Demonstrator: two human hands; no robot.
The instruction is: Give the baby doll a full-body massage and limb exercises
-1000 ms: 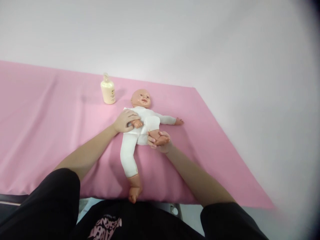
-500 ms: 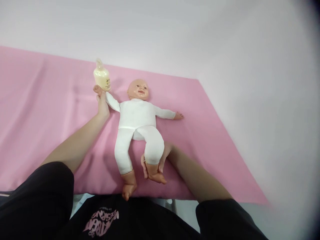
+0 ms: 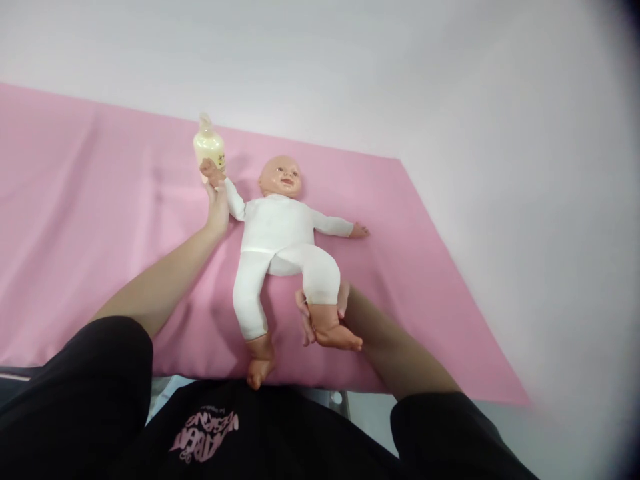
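A baby doll (image 3: 279, 223) in a white bodysuit lies on its back, head toward the far side, on a pink padded surface (image 3: 410, 300). My left hand (image 3: 218, 205) grips the doll's arm at the left, near the wrist, and holds it raised. Under the doll's leg on the right, my right hand (image 3: 306, 317) is closed around the lower leg just above the ankle. That leg is bent and lifted, and it hides most of my right palm. The other leg rests stretched toward me, its foot over the near edge.
A pump bottle (image 3: 210, 147) of pale yellow liquid stands behind the doll's raised hand, partly hidden by it. A white wall or surface (image 3: 500, 167) borders the pink one at the back and right. My black shirt (image 3: 280, 433) is at the near edge.
My right hand has lifted the doll's leg and swung it to the right, bending the knee more. My left hand has raised the doll's arm slightly, so its hand now overlaps the bottle.
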